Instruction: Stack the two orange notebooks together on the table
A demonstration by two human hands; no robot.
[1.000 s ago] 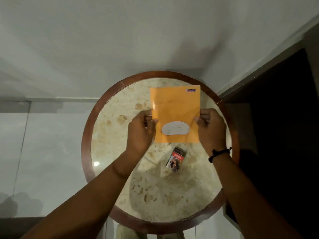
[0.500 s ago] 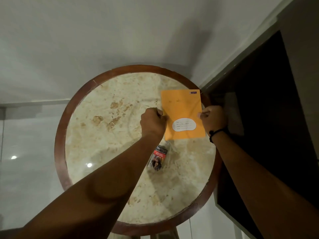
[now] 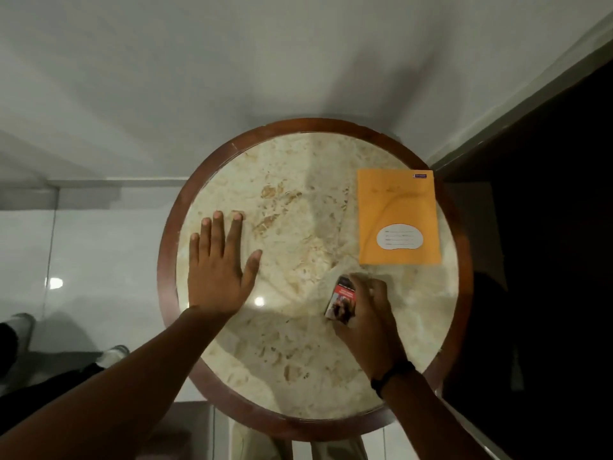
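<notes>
An orange notebook [image 3: 398,215] with a white oval label lies flat at the right edge of the round marble table [image 3: 298,327]; only one orange cover shows, and I cannot tell whether a second lies under it. My left hand [image 3: 219,260] rests flat on the table's left side, fingers spread, holding nothing. My right hand [image 3: 368,313] is below the notebook, fingers curled around a small red and dark packet [image 3: 341,300].
The table has a dark wooden rim [image 3: 166,270]. A white wall stands behind it and a dark doorway [image 3: 547,260] opens to the right. Glossy pale floor tiles lie on the left, with a person's white shoes [image 3: 112,355] there.
Both hands let go of the notebook, which now lies flat at the right. My left hand moved left and opened on the table. My right hand dropped onto the small packet.
</notes>
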